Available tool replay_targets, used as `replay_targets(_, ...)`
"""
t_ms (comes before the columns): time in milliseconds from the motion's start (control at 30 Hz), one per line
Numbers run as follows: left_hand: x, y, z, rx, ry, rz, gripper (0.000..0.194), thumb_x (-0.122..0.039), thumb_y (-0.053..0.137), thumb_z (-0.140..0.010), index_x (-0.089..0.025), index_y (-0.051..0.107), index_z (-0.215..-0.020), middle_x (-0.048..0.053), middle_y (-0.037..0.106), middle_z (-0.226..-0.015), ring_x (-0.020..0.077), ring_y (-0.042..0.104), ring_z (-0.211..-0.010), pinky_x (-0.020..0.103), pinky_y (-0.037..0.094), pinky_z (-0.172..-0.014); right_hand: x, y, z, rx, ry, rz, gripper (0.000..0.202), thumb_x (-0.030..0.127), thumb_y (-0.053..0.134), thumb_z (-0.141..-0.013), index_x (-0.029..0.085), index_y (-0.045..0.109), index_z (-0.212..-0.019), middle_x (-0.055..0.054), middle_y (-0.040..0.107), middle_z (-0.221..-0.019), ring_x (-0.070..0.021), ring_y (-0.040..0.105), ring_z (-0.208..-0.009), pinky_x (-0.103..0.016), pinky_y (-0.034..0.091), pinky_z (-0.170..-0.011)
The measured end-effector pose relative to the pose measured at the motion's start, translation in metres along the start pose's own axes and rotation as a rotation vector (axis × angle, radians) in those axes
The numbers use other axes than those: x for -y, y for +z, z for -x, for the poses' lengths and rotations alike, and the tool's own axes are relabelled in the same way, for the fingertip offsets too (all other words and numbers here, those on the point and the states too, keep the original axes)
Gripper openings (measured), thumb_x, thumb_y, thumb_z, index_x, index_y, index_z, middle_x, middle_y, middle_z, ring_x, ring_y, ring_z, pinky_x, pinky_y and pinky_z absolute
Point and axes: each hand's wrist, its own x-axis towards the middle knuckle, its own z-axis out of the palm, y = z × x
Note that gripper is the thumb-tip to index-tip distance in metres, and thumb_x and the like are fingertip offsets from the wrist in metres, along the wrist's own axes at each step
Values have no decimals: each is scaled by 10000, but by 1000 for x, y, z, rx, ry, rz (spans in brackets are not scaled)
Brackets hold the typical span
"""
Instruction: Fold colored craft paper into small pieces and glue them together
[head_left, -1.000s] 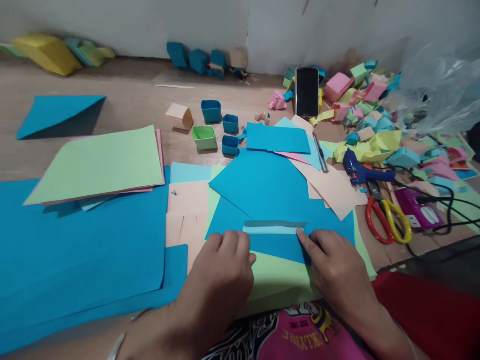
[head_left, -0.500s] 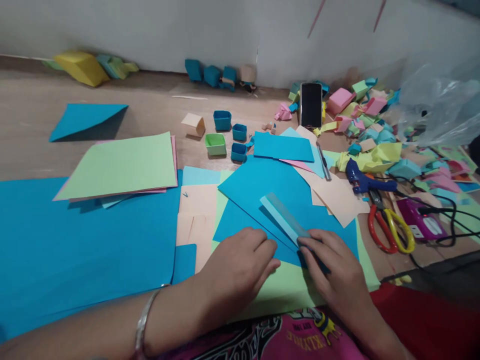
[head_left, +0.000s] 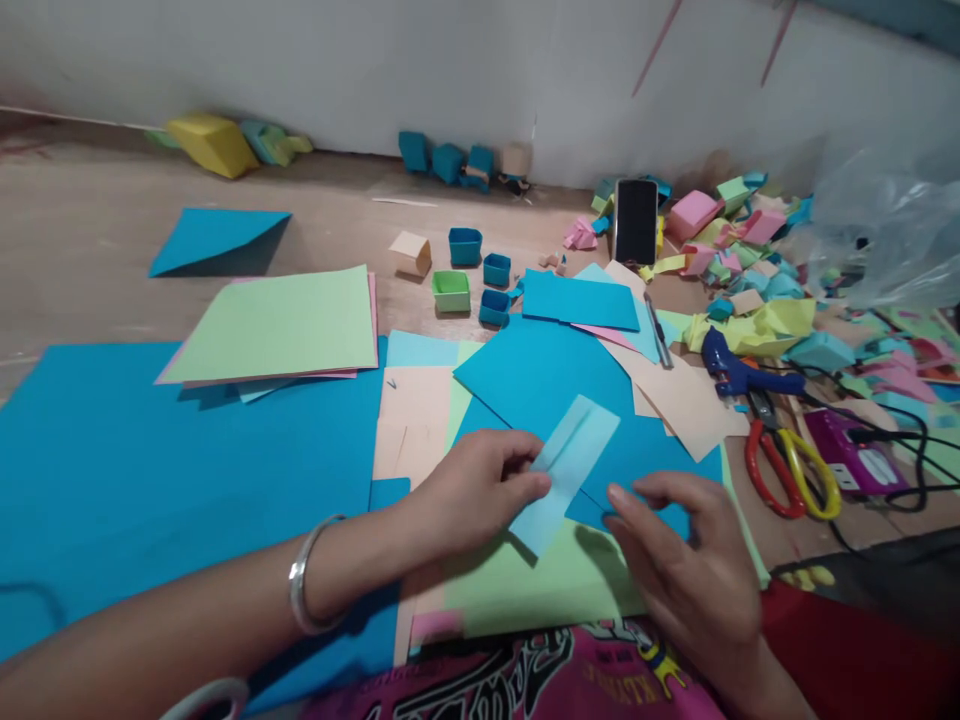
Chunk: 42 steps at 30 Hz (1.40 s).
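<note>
A light blue paper strip (head_left: 574, 455) with a crease along it is pinched at its left edge by my left hand (head_left: 484, 485). It slants above the blue and light green sheets. To the right of the strip, my right hand (head_left: 686, 560) hovers with fingers curved and apart, holding nothing. Below the strip lie blue paper sheets (head_left: 555, 360) and a light green sheet (head_left: 525, 595). Small blue paper boxes (head_left: 465, 246) and a green paper box (head_left: 451, 291) stand beyond, by a peach folded paper piece (head_left: 410, 254).
Scissors (head_left: 795, 465), a blue glue gun (head_left: 742, 368) and a purple power adapter (head_left: 855, 455) with black cords lie at right. A phone (head_left: 635, 222) leans near heaped paper scraps (head_left: 750, 250). Large blue sheets (head_left: 187, 450) and a pale green stack (head_left: 277, 325) lie left.
The light blue strip has passed from my right hand to my left and now shows its wider face. My right hand has let go and moved slightly away. The view has shifted a little.
</note>
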Motion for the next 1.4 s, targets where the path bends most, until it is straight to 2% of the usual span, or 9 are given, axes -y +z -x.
replay_targets(100,-3,-3,2,123,64,-129,194,-241,491,-878,-171,671,-882,16,645,-776,131,531,-672,245,336,-567,-8,-2,0,-142,-34,283,316,154,721,-789,350,712,-1038,-70,560,-1073,-248,553,-929,-391,467,-767)
replay_targets(233,-4,-4,4,160,162,-245,219,-213,490,-904,-210,702,-963,16,698,-841,144,591,-732,248,382,-604,-10,-3,1,-38,-136,285,299,131,688,-818,318,712,-1051,-76,595,-1139,-266,517,-1014,-411,447,-852)
replay_targets(333,-1,-4,2,25,237,-324,210,-217,508,-922,-212,676,-1046,29,695,-929,163,598,-823,270,426,-693,-11,0,1,-17,-137,172,269,94,640,-848,250,696,-1059,-85,641,-1027,-253,531,-958,-420,440,-824)
replay_targets(400,1,-3,2,-140,311,-475,208,-259,523,-932,-197,657,-1079,56,670,-989,198,571,-891,318,426,-756,-12,5,0,7,-141,115,247,85,619,-860,210,678,-1065,-84,657,-951,-242,542,-901,-423,428,-783)
replay_targets(467,3,0,3,-221,388,-673,216,-346,563,-917,-178,668,-1002,73,646,-958,231,536,-885,359,408,-753,-14,10,-1,66,-125,95,192,93,599,-876,182,673,-1029,-83,665,-909,-234,540,-858,-414,406,-746)
replay_targets(567,5,5,6,-177,468,-889,254,-427,671,-829,-176,662,-863,60,621,-862,245,503,-820,358,363,-674,-15,15,-1,160,-61,63,140,102,564,-897,168,668,-966,-79,665,-893,-224,528,-849,-392,386,-724)
replay_targets(700,10,10,10,-129,481,-1023,106,-275,695,-821,-191,634,-804,31,603,-793,222,473,-747,338,274,-600,-15,18,0,189,5,13,144,80,558,-892,170,653,-954,-74,656,-898,-214,514,-860,-375,388,-736)
replay_targets(1133,18,11,3,-170,493,-980,128,-233,551,-925,-189,599,-814,32,584,-791,207,443,-726,339,260,-614,-21,20,2,252,143,-145,88,107,521,-922,179,571,-917,-58,620,-905,-182,518,-842,-344,378,-738)
replay_targets(1400,19,9,-3,-151,353,-893,235,-308,497,-958,-189,641,-816,37,617,-782,196,461,-700,341,253,-603,-17,22,0,223,322,-61,156,242,531,-939,188,541,-793,-39,570,-766,-178,512,-754,-327,368,-681)
